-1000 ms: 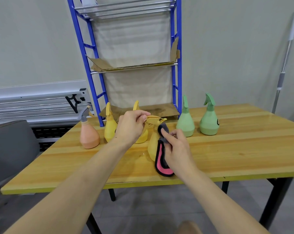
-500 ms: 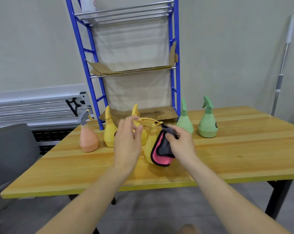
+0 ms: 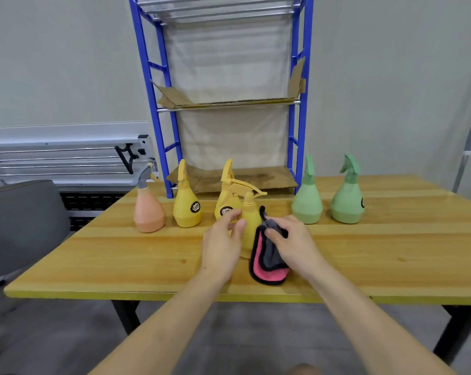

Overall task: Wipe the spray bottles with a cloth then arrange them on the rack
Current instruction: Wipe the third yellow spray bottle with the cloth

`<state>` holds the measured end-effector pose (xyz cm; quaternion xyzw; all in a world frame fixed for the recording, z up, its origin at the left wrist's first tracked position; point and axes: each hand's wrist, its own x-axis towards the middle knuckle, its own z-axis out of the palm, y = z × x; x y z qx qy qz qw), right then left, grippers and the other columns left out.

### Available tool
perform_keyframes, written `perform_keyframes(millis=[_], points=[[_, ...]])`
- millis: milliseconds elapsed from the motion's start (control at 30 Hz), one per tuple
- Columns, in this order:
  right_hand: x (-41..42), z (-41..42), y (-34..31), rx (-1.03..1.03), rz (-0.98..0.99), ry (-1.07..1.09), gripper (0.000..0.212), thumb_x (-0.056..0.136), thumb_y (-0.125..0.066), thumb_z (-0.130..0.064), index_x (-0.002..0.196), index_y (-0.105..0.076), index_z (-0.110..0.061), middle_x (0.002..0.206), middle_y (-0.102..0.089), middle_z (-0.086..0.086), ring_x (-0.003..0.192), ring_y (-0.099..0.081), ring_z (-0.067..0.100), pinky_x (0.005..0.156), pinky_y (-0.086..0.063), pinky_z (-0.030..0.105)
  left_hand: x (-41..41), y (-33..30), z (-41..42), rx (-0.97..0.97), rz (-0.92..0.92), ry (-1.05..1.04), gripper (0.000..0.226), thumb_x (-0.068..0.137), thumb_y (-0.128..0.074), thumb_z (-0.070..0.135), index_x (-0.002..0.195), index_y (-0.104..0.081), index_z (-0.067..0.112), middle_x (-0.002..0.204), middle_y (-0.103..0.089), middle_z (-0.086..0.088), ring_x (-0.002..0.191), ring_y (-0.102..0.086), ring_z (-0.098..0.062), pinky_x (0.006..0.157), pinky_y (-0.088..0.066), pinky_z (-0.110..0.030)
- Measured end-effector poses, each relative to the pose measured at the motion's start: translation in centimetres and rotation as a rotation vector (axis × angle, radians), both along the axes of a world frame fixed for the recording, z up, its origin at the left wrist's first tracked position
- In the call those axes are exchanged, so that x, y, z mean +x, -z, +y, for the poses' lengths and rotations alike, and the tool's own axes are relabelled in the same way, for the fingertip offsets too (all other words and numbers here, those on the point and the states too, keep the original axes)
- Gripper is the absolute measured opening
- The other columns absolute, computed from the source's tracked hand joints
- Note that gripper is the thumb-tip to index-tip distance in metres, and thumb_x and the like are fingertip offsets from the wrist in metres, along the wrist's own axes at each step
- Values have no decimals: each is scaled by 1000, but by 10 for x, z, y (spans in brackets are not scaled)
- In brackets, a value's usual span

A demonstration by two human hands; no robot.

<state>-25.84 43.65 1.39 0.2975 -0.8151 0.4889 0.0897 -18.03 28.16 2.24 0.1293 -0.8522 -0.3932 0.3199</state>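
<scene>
Right hand [image 3: 294, 246] pinching a grey-pink cloth [image 3: 268, 262] against a yellow bottle [image 3: 249, 226], left hand [image 3: 221, 243] beside it with loose fingers on the bottle's other side, both on the table [image 3: 120, 255], more bottles behind, blue rack [image 3: 299, 109] at the back edge.

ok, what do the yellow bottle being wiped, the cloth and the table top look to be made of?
Yellow bottle: probably matte plastic, with a uniform colour, a moulded shape and no glare.
Cloth: soft fabric, maybe microfibre, pink and grey with black edging; it folds and drapes under the right hand.
Table top: wood or wood-look laminate, semi-gloss, showing plank grain and a soft sheen.
</scene>
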Motion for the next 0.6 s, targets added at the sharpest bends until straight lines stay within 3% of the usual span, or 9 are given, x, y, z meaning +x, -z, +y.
perform_keyframes(millis=[133,200,300,400,600], points=[[-6,2,-3,139,-29,40,31,98,-65,-21,129,-72,-24,106,-60,2,102,-57,21,86,-38,28,-9,-7,-4,-58,-55,6,40,103,-53,45,140,-59,29,127,-68,12,109,-62,-7,90,-46,-28],[-6,2,-4,149,-31,48,34,98,-66,-22,132,-70,-24,109,-60,3,104,-57,22,88,-39,29,-16,-14,-5,-76,-89,-6,47,101,-53,55,141,-57,31,123,-67,12,106,-61,-9,92,-50,-33],[0,2,-1,90,-25,30,24,97,-66,-20,119,-76,-25,99,-59,3,95,-56,20,77,-37,27,-24,-20,-2,-91,-129,-48,51,97,-54,61,139,-57,32,120,-65,10,111,-62,-17,95,-53,-49],[5,0,1,16,-10,42,13,97,-65,-19,96,-74,-28,92,-60,1,90,-56,19,77,-39,32,-24,-20,3,-116,-152,-80,50,100,-52,55,143,-55,30,128,-63,8,119,-60,-19,100,-49,-52],[6,-10,-19,-94,63,35,20,98,-65,-17,114,-74,-23,107,-62,-4,99,-56,9,86,-39,20,-23,-22,-7,-181,-221,-9,49,104,-49,50,149,-50,29,140,-58,3,128,-55,-25,105,-46,-53]])
